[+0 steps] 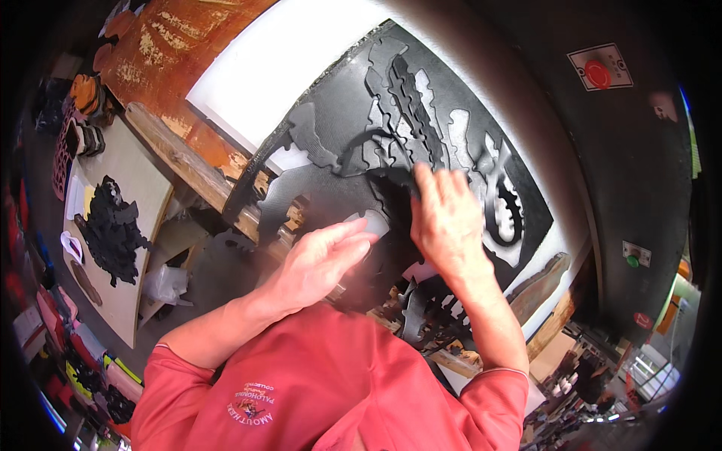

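Note:
A black textured sheet [323, 188] with many cut-out shapes lies across the white board ahead of me. My left hand [323, 255] is at the sheet's near edge, fingers pressed together around a small grey rounded cut piece [378, 223]. To the right, my right hand [451, 218] has its fingers bent together over a dark part of the sheet and appears to grip it; its fingertips are slightly blurred. Beyond them, long toothed black strips [414, 113] lie among the cut-outs. Dark ragged scraps [417, 312] hang below the near edge, partly hidden by my right forearm.
The white board [263, 71] shows behind the sheet. A wooden bar [180, 158] runs along the left. Further left, a side table [143, 180] carries a heap of black cut pieces [113, 233]. The dark machine body at right has a red button [597, 74] and a green button [632, 261].

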`<control>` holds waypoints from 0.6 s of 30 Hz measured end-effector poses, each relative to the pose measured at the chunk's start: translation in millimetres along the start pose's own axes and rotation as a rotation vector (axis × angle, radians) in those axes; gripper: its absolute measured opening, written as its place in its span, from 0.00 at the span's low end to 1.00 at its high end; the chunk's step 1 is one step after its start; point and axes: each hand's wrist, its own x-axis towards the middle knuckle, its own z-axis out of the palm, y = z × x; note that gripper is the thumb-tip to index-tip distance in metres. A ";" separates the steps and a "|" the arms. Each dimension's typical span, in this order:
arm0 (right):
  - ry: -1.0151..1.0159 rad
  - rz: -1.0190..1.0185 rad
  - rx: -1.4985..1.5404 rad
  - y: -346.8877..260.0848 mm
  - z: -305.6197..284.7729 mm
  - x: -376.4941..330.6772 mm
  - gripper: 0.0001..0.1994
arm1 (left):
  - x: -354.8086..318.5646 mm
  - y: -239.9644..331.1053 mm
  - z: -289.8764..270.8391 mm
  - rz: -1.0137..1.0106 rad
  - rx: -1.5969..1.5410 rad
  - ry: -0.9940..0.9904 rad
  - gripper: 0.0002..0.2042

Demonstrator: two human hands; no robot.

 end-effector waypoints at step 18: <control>-0.043 -0.069 0.195 -0.4 0.3 -30.5 0.18 | 24.3 -41.5 7.0 0.123 -0.662 -0.191 0.23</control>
